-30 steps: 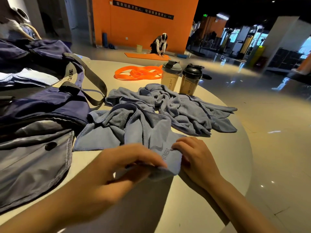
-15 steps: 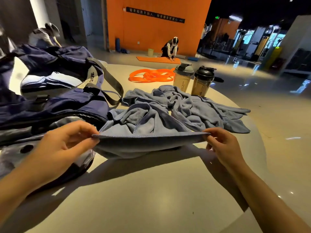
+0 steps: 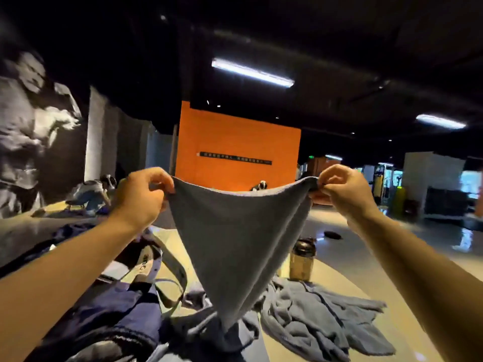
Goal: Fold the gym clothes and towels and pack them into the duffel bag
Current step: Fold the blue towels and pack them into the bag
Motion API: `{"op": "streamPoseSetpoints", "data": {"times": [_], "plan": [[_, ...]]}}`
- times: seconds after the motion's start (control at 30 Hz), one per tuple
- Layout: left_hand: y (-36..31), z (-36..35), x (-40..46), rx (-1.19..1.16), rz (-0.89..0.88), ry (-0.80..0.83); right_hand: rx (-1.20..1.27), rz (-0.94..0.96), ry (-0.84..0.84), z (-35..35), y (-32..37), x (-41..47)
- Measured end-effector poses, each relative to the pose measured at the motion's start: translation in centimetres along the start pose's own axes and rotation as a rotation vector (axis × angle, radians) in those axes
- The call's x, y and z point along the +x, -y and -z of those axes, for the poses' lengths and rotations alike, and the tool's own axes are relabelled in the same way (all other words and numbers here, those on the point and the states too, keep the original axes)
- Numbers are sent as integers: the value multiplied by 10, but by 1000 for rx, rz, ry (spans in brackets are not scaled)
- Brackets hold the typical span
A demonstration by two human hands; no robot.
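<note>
Towel (image 3: 240,241) hangs between both raised hands above the table (image 3: 326,273): left hand (image 3: 141,198) pinches one top corner, right hand (image 3: 342,190) the other. Its tail drags in the crumpled towel (image 3: 313,317) and may snag there, near the shaker bottle (image 3: 302,262).

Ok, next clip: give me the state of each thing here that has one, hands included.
Left hand: pinching one top corner of the held towel.
Right hand: pinching the other top corner.
Held towel: lifted, unfolded, hanging to a point.
Second towel: crumpled on the table, unfolded.
Duffel bag: on the table, straps loose; whether it is open cannot be told.
Shaker bottle: upright, lid on.
</note>
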State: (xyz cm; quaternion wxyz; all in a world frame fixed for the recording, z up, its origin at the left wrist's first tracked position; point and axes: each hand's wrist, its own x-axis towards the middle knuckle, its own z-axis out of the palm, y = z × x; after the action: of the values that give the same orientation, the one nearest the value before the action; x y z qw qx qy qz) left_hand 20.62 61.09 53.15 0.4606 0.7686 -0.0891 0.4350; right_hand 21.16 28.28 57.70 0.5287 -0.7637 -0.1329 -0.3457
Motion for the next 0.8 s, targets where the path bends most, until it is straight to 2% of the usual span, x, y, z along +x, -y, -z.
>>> {"op": "streamPoseSetpoints", "data": {"times": [0.1, 0.2, 0.33, 0.4, 0.47, 0.63, 0.73, 0.8], "plan": [[-30, 6, 29, 62, -116, -39, -20, 67, -61, 10, 37, 26], [-63, 18, 49, 244, -216, -83, -100, 134, -79, 25, 75, 43], [-104, 38, 67, 569, -279, 5, -417, 268, 13, 48, 127, 45], [-125, 50, 71, 743, -321, -6, -566, 370, 49, 59, 152, 37], [-144, 60, 72, 819, -368, -67, -755, 461, 55, 70, 175, 26], [-193, 87, 68, 916, -443, -237, -1021, 688, -99, 101, 217, 5], [-222, 101, 62, 973, -473, -320, -1264, 735, -236, 122, 238, -10], [-241, 111, 58, 977, -504, -372, -1337, 752, -299, 137, 252, -20]]}}
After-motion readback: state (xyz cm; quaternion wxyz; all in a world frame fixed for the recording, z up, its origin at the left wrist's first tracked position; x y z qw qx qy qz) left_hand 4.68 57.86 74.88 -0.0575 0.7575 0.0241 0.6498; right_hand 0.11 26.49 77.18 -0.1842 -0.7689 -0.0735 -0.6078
